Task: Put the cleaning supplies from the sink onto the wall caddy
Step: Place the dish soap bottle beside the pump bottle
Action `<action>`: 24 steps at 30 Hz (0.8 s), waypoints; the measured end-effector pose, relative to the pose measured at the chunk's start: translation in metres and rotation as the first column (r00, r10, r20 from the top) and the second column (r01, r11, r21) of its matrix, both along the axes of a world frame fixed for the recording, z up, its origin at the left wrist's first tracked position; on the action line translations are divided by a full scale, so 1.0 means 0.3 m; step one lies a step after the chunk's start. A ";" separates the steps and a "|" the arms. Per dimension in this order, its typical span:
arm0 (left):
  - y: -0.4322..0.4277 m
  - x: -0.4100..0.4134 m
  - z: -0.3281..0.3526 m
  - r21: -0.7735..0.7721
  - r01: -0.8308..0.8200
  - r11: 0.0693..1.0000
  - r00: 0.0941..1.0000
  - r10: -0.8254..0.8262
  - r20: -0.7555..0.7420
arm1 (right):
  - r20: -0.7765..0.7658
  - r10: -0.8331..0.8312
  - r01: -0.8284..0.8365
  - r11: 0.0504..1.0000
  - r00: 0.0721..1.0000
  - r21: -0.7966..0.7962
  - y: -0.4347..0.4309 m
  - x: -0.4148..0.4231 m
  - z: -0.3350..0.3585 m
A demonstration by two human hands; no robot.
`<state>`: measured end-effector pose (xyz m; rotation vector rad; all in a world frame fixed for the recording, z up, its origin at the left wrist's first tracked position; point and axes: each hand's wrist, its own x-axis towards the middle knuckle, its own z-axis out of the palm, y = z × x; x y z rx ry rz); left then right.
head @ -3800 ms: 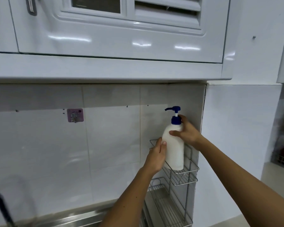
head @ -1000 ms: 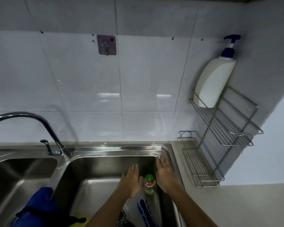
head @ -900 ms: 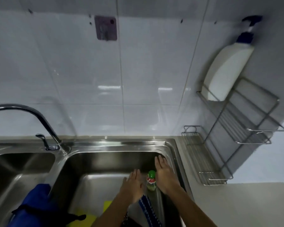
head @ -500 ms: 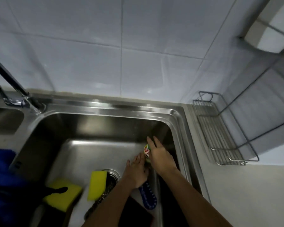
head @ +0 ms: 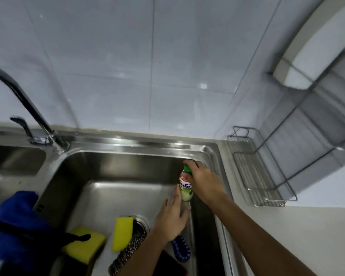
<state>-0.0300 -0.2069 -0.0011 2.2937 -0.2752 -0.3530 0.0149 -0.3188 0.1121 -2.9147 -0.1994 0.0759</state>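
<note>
Head view looks down into a steel sink (head: 127, 148) under a tiled wall. At 9 o'clock the tap (head: 28, 108) rises from the sink deck, and a second basin (head: 12, 160) shows at the far left edge. At 8 o'clock a blue cloth (head: 18, 226) drapes over the divider, partly covering a yellow sponge (head: 86, 246). A second yellow sponge (head: 122, 233) lies near the drain at 6 o'clock, with a dark wire scrubber (head: 127, 255) touching it. The left hand (head: 171, 220) lies inside the basin with fingers spread and flat, fingertips just beside the base of the bottle (head: 185, 186); a blue brush (head: 180, 250) sticks out from under its wrist. The bottle, green-capped with a red, white and green label, stands in the basin's right rear corner. The right hand (head: 203, 182) has its fingers curled around the bottle's cap and neck, gripping it. At 3 o'clock the wire caddy (head: 255, 172) hangs on the side wall, its lower shelf bare. On the upper shelf at 2 o'clock sits a white pump bottle (head: 307, 62), seen blurred
</note>
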 end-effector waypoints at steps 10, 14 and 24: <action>-0.112 0.063 0.640 -0.249 0.088 0.965 0.919 0.018 0.394 | 0.425 -0.017 0.061 0.994 0.905 -0.091 -0.100 -0.032 0.714; -0.262 0.074 0.933 -0.305 0.135 0.943 0.857 0.044 0.514 | 0.598 -0.105 0.162 0.986 0.795 -0.043 -0.224 -0.099 1.028; -0.535 0.055 1.188 -0.267 0.298 0.916 0.883 -0.159 0.442 | 0.601 -0.297 0.340 0.939 0.742 0.044 -0.510 -0.152 1.173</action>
